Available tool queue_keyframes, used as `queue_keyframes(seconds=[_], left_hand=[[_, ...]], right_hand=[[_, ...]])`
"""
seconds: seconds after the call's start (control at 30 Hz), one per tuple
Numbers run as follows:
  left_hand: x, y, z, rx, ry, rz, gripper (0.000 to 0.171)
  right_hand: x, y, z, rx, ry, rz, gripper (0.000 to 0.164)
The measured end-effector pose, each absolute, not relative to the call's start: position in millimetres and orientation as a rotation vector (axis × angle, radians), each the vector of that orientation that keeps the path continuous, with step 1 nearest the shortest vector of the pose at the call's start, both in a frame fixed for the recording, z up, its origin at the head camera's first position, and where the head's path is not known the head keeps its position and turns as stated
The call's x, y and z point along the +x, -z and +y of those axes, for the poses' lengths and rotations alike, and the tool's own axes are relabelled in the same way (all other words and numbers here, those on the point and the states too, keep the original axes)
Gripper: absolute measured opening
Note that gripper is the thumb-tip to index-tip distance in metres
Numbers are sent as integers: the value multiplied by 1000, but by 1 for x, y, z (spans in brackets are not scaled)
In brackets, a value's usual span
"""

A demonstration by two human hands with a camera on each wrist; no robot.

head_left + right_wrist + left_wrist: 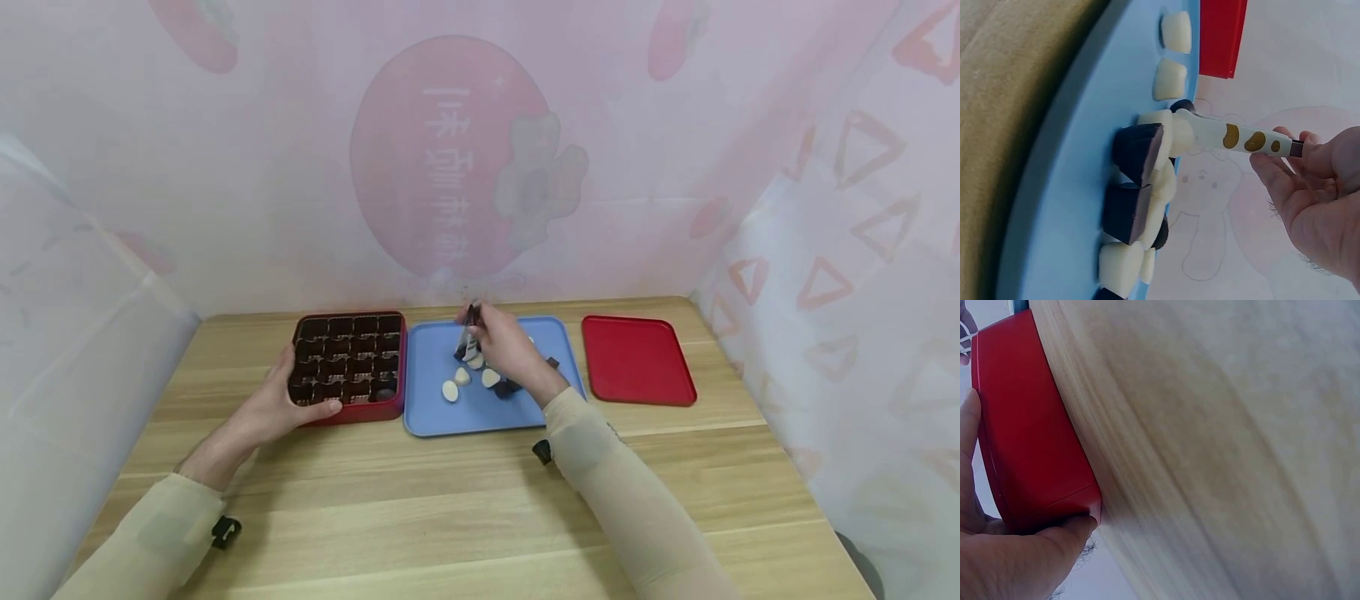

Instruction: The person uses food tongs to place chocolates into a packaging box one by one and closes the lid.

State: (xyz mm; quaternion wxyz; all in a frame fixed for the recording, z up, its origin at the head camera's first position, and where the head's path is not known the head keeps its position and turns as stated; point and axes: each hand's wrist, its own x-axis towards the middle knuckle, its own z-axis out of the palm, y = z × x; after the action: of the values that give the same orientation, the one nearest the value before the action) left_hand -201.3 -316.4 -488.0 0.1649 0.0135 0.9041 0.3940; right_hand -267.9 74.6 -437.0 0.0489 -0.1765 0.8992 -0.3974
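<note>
My left hand [281,402] holds the front left corner of a red box [402,358], thumb along its front edge and fingers at its left side. Dark brown square compartments fill the box, and one dark chocolate [385,393] sits in the front right one. My right hand [508,340] pinches small white tongs [1213,132] with gold spots and brown ends. Their tips point down among chocolates on the blue tray [431,423], right at a dark chocolate [1182,105]. White chocolates [1175,31] and dark ones [1138,150] lie loosely around it.
A shallow red lid or tray [637,362] lies to the right of the blue tray. All stand on a wooden table [420,500], near its back edge. A printed pink and white curtain [300,167] hangs behind and at both sides.
</note>
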Motion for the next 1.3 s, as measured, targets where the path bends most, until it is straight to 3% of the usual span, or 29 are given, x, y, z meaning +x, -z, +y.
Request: queue_keyframes(seconds=[0.67, 1.3], left_hand=[[-201, 488, -317, 34, -1073, 2600, 144], [-202, 489, -316, 31, -1073, 2600, 145]], right_hand=[[-271, 452, 67, -587, 1226, 2851, 19], [-264, 430, 39, -650, 1348, 2882, 18]])
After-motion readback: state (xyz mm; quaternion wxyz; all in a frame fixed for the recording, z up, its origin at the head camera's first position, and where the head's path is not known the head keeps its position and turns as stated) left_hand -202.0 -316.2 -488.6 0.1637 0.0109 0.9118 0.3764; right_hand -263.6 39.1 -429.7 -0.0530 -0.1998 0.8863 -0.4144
